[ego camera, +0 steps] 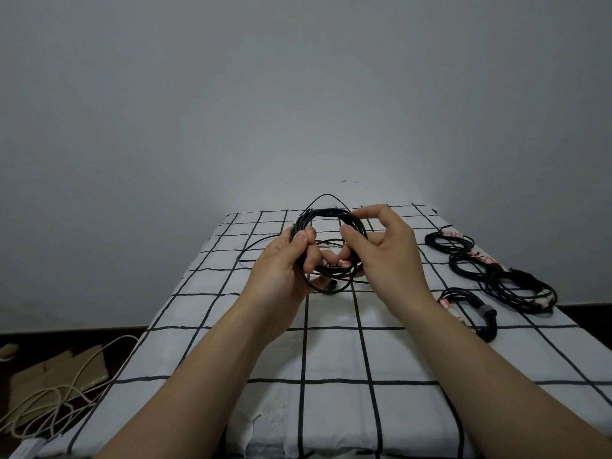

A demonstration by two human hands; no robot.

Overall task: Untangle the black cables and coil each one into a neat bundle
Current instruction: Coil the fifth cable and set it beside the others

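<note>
A thin black cable (326,213) is wound into a round coil that I hold upright above the checked table (331,352). My left hand (284,270) grips the coil's left side, thumb and fingers curled round the strands. My right hand (384,250) pinches the coil's right side between thumb and fingers. A red-and-white tag (342,263) shows at the coil's lower part between my hands. A loose end of the cable trails left onto the table (251,250), and one strand arcs above the coil.
Several coiled black cable bundles (448,243) with red-and-white tags lie along the table's right side; the nearest one (470,309) has a grey strap. On the floor at left lie cardboard (59,372) and a tangle of beige cords (43,402). A grey wall stands behind.
</note>
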